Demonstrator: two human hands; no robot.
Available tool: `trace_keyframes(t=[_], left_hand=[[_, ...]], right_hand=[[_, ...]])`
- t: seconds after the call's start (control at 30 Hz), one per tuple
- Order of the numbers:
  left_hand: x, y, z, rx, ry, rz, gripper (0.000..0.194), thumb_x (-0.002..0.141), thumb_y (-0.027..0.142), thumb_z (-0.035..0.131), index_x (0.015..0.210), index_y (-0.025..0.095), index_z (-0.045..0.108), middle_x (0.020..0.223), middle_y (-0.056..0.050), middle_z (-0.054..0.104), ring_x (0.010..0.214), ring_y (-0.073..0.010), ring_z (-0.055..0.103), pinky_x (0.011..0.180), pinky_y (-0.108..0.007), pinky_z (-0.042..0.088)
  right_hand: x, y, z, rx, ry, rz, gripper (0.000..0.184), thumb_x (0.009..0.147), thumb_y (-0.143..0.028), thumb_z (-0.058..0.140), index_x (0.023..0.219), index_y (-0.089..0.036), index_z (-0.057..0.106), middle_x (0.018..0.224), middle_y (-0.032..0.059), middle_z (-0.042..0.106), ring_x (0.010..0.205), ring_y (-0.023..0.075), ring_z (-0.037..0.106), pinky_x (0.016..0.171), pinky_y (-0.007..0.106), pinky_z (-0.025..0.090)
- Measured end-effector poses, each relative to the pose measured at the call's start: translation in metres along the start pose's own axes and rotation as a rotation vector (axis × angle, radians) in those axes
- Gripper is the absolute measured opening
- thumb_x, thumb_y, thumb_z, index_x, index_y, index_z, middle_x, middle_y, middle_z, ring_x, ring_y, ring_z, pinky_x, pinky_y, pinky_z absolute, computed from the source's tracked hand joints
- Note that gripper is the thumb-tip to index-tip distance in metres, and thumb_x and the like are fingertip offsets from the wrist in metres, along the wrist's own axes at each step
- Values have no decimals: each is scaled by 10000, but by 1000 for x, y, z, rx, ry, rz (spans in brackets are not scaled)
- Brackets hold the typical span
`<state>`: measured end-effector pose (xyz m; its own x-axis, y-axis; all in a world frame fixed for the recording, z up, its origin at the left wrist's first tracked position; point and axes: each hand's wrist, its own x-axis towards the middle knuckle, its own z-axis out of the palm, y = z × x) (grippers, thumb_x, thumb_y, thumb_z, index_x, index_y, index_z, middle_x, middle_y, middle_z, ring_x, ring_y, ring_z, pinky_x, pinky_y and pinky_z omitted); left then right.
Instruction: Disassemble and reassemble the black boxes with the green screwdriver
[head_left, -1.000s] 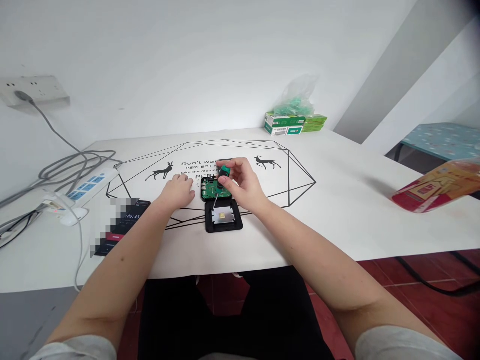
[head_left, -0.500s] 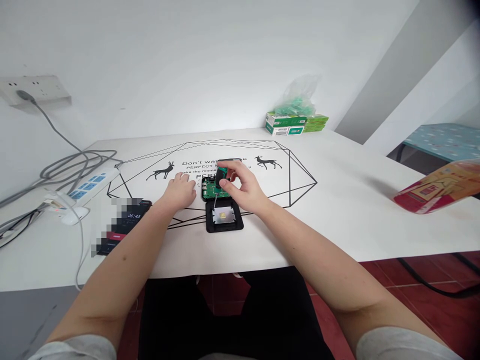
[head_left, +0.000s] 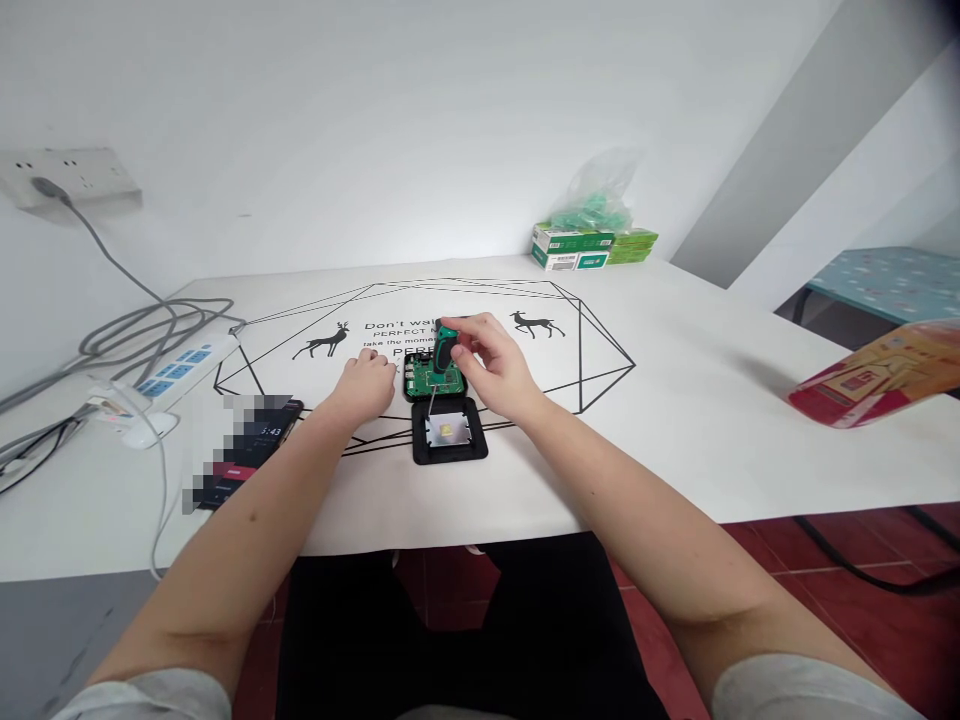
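Phone (head_left: 262,440) left of left hand (head_left: 365,386), hold cannot be told; driver (head_left: 445,348), grasped by right hand (head_left: 499,370), partly hides board (head_left: 417,382) between them.

In front of you is a white table (head_left: 660,430) printed with black lines, lettering and two deer, and near its middle lie an open black case (head_left: 409,396) holding a green circuit board (head_left: 421,383) and, just on your side of it, a black square cover (head_left: 451,453) with a silver plate (head_left: 452,440) inside. To your left on the tabletop are a phone (head_left: 271,432), a white power strip (head_left: 202,372) and loops of grey cable (head_left: 169,310); green and white boxes (head_left: 574,241) sit at the back, and a red and orange packet (head_left: 870,375) lies to your right.
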<state>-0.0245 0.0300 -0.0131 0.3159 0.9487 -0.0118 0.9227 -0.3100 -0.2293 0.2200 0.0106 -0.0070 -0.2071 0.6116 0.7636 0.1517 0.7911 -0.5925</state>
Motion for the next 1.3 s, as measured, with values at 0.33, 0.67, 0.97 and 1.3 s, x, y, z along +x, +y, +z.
trace_keyframes(t=[0.33, 0.67, 0.97, 1.3], left_hand=[[-2, 2, -10, 28, -11, 39, 352, 1031, 67, 467, 1191, 136, 773, 1252, -207, 723, 1242, -363, 617, 974, -443, 522], [0, 4, -14, 2, -32, -9, 302, 1006, 51, 520, 1099, 148, 790, 1161, -186, 746, 1164, -334, 672, 923, -382, 517], [5, 0, -11, -41, -34, -34, 283, 970, 47, 557, 1038, 162, 807, 1144, -175, 754, 1110, -317, 687, 907, -360, 521], [5, -2, -10, -67, -40, -40, 329, 944, 22, 560, 1112, 166, 804, 1173, -159, 751, 1124, -302, 690, 914, -348, 538]], right_hand=[[-4, 0, 8, 319, -8, 239, 418, 945, -538, 811, 1160, -312, 533, 1409, 82, 726, 977, 200, 753, 828, 410, 645], [-5, -7, 4, 176, -17, 108, 318, 1012, -369, 688, 1325, -312, 680, 1368, 80, 750, 949, 188, 682, 853, 418, 637], [-2, -7, 3, 58, -37, 44, 322, 1007, -282, 636, 1324, -298, 693, 1150, 65, 737, 951, 208, 685, 831, 407, 613], [-3, -6, 3, 151, -23, 63, 314, 1022, -493, 713, 1269, -300, 739, 960, 23, 672, 827, 181, 608, 818, 412, 594]])
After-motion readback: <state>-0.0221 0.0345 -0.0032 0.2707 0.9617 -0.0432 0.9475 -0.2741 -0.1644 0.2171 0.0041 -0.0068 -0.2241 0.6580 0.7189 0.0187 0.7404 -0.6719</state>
